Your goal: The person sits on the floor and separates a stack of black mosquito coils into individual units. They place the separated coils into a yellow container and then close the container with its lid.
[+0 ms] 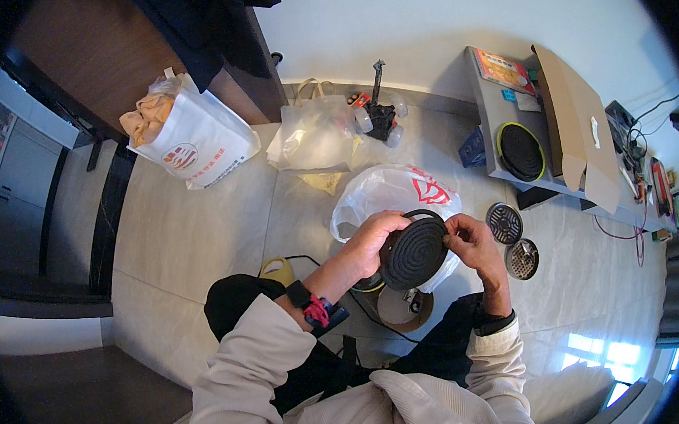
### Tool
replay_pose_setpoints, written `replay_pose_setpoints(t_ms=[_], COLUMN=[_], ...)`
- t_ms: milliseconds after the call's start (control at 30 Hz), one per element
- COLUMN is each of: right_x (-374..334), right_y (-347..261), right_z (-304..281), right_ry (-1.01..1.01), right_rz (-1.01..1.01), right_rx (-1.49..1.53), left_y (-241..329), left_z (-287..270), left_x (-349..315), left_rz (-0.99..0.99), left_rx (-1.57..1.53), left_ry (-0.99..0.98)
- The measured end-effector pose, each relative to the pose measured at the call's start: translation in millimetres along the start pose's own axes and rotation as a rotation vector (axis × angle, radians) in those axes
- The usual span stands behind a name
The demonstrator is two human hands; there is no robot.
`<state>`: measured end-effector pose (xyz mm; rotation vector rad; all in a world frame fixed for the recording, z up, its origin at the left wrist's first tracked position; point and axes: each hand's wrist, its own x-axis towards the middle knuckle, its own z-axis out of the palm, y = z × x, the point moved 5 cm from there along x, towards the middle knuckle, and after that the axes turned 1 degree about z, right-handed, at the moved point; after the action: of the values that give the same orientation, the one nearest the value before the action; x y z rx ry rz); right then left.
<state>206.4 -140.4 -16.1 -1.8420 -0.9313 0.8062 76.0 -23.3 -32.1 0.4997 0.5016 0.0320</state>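
A black spiral mosquito coil (413, 258), or a small stack of them, is held up tilted in front of my body. My left hand (379, 234) grips its upper left edge, with the fingers partly hidden behind it. At the upper right edge my right hand (473, 241) pinches the outer part between thumb and fingertips. One curved strand stands slightly apart from the rest along the top. Just below, a round container (399, 311) sits between my legs with a small metal piece in it. Behind the coil lies a translucent white plastic bag (370, 194) with red print.
Two round metal tins (505, 223) (523, 259) lie on the floor at the right. Beyond them, a low grey table (490, 100) bears a cardboard box (576, 126) and a round black item with a yellow-green rim (520, 151). Filled bags (190, 140) (315, 138) stand along the far side.
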Motion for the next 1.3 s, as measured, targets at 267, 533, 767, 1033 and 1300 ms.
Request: replay_pose_setpoints(t_ms=[267,533,767,1033,1300], right_x=[-1,-5,-12,-14,-12], right_y=[-4,-14,-14,-13,-17], right_z=[-2,0,0,7,15], right_ry=[-0.084,-0.142,-0.174,-0.159,-0.067], right_rz=[0.024,0.015,0.074,0.039,-0.036], right_rx=[-0.035,0.084,0.232,0.241,0.139], left_y=[-4,-1,23,31,39], left_z=[-10,-2,25,31,32], left_x=[5,3,-13,-19,-24], left_rz=[-0.016,-0.094,0.430,0.512,0.620], left_rx=[0.017,0.062,0.664,1.223,1.410], left_ry=[0.006,-0.092,-0.136,-0.123,-0.042])
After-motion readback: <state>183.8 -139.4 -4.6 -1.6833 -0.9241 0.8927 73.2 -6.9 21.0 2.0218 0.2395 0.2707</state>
